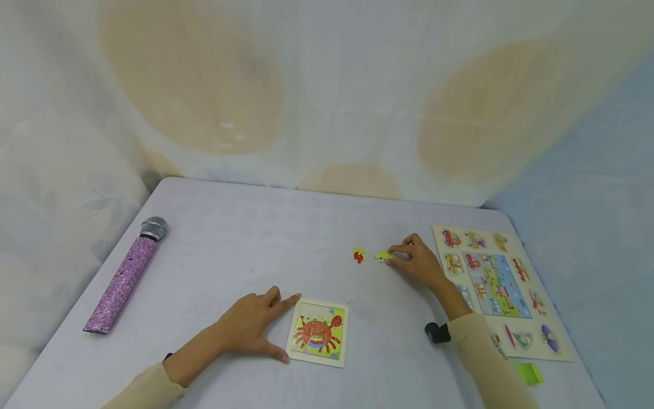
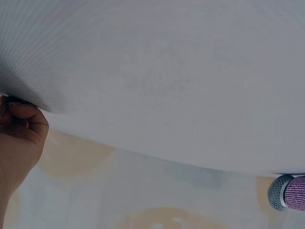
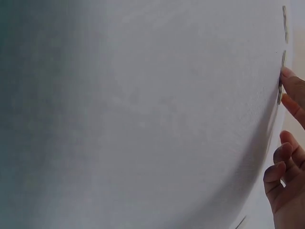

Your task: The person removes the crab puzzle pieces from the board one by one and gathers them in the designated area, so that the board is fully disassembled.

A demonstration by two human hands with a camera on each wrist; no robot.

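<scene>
A square crab puzzle in a pale frame lies on the table, with an unfilled patch at its top left. My left hand rests beside it, index fingertip at the upper left corner and thumb tip at the lower left. Farther back, my right hand pinches a yellow-green puzzle piece by its right end. Just left of that lies a red and yellow puzzle piece. The right wrist view shows the pinching fingers along the thin, edge-on piece, other fingers curled.
A vehicle picture board lies on the right, partly behind my right forearm. A bright green block sits by its near edge, and a black object is close to my right sleeve. A glittery pink microphone lies at the left.
</scene>
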